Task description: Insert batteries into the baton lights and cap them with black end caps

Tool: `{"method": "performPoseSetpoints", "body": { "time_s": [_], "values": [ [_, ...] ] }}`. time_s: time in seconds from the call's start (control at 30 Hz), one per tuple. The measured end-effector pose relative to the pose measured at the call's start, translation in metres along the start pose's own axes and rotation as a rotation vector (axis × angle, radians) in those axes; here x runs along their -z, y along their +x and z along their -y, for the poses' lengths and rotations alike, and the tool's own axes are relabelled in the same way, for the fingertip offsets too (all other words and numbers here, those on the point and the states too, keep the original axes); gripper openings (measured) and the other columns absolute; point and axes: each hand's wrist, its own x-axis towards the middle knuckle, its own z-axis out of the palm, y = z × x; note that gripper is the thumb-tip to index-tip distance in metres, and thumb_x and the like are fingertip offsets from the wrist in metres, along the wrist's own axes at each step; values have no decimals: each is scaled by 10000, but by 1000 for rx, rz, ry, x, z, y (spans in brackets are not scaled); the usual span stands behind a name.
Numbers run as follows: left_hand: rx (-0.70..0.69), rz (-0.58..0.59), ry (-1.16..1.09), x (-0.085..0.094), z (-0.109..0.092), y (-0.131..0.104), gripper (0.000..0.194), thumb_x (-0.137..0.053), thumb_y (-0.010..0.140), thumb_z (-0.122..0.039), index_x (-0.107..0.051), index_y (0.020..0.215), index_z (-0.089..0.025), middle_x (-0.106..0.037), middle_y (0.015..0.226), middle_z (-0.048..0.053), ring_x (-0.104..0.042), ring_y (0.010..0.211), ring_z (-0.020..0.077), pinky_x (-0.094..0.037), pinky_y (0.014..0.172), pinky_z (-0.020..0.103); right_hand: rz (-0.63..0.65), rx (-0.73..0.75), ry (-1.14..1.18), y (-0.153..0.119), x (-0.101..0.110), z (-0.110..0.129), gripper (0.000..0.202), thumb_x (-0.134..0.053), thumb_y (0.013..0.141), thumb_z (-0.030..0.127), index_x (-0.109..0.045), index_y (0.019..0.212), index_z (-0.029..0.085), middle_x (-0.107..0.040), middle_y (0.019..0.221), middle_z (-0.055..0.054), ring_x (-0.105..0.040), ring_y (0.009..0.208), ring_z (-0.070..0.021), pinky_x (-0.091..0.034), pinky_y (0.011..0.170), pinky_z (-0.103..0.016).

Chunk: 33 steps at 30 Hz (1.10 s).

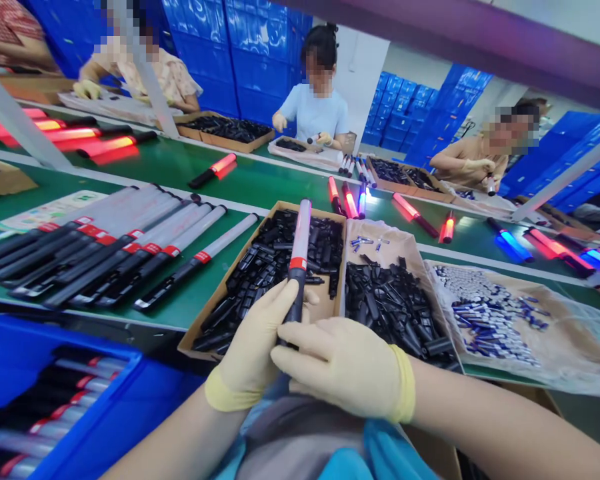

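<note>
My left hand, in a pale yellow glove, is wrapped round the black handle of a light stick. The stick points up and away, with a clear unlit tube and a red band above the handle. My right hand, gloved too, grips the lower end of the handle with its fingers across it. That end is mostly hidden behind the fingers. Beneath the stick, a cardboard tray holds many small black plastic parts. Beside it, a lined box contains black covers and a few batteries.
Unlit light sticks lie in a row on the green bench at left. A blue bin at lower left holds more. Batteries fill a lined tray at right. Lit sticks lie along the bench; co-workers sit across it.
</note>
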Motion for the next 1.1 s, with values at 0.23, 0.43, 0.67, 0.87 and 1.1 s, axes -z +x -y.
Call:
{"method": "performPoseSetpoints", "body": {
  "time_s": [0.23, 0.43, 0.67, 0.87, 1.1],
  "values": [
    [-224, -47, 53, 34, -29, 20, 598, -459, 943, -651, -661, 1290, -208, -682, 1271, 122, -620, 1182, 237, -514, 949, 310, 86, 38, -160, 49, -29, -61, 230, -415, 1023, 128, -627, 1111, 131, -628, 1251, -144, -625, 831, -181, -544, 789, -371],
    [-362, -433, 778, 109, -57, 12, 438, -575, 913, -506, -700, 1230, -232, -709, 1247, 94, -618, 1205, 275, -410, 1078, 352, 177, -570, -39, 71, -39, -203, 364, -476, 976, 90, -588, 1320, 133, -458, 1520, -137, -495, 1355, -227, -373, 1175, -368],
    [-301, -612, 1713, 193, -71, 24, 499, -412, 927, -431, -674, 1208, -113, -641, 1247, 262, -585, 1180, 455, -391, 1038, 530, 299, -934, -18, 59, -76, -307, 287, -529, 1028, 301, -635, 1222, 120, -625, 1308, -138, -609, 1197, -242, -466, 1058, -471],
    [-323, -583, 1696, 194, -71, 38, 296, -511, 861, -289, -685, 1057, -151, -657, 1022, 210, -624, 991, 447, -458, 870, 510, 284, -955, -3, 39, -57, -300, 411, -509, 1026, 344, -587, 1356, 111, -525, 1467, -174, -495, 1370, -262, -365, 1166, -460],
    [-189, -448, 850, 128, -93, 14, 320, -842, 686, -221, -633, 927, -241, -687, 732, -24, -635, 734, 223, -479, 637, 277, 106, -1048, -138, -135, 74, -204, 488, -459, 967, 425, -670, 1300, 139, -585, 1421, -127, -502, 1367, -283, -338, 1205, -427]
  ]
}}
